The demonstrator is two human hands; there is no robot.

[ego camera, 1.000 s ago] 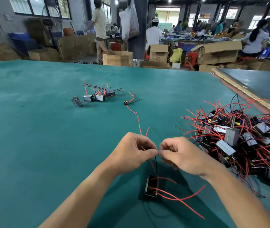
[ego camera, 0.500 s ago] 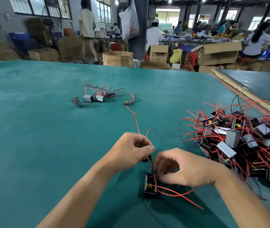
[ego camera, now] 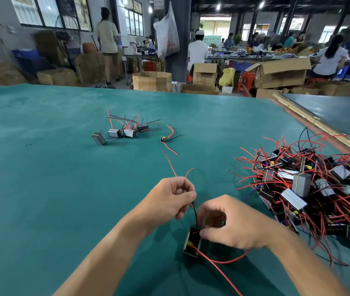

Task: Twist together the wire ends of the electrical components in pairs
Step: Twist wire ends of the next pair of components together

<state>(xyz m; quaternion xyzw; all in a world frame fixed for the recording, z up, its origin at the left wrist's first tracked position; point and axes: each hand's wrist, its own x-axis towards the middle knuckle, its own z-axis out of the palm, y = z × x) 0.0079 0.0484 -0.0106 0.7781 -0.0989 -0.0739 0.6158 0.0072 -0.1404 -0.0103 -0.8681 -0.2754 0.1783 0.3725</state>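
A small black component (ego camera: 191, 244) with red and black leads lies on the green table (ego camera: 41, 178) near the front. My left hand (ego camera: 170, 196) pinches its black wire (ego camera: 195, 212), and two red wire ends stick up behind the fingers. My right hand (ego camera: 231, 223) is lower, its curled fingers gripping the wires right at the component's top. A long red lead (ego camera: 218, 268) trails from the component toward the front edge.
A large tangled pile of components with red wires (ego camera: 310, 189) lies at the right. Several components (ego camera: 122, 131) sit at the table's middle far side, one small one (ego camera: 163, 138) apart. Boxes and people stand beyond the table.
My hands, which met fingertip to fingertip a second ago, have parted. My right hand dropped down to the component while the left stayed up holding the wire.
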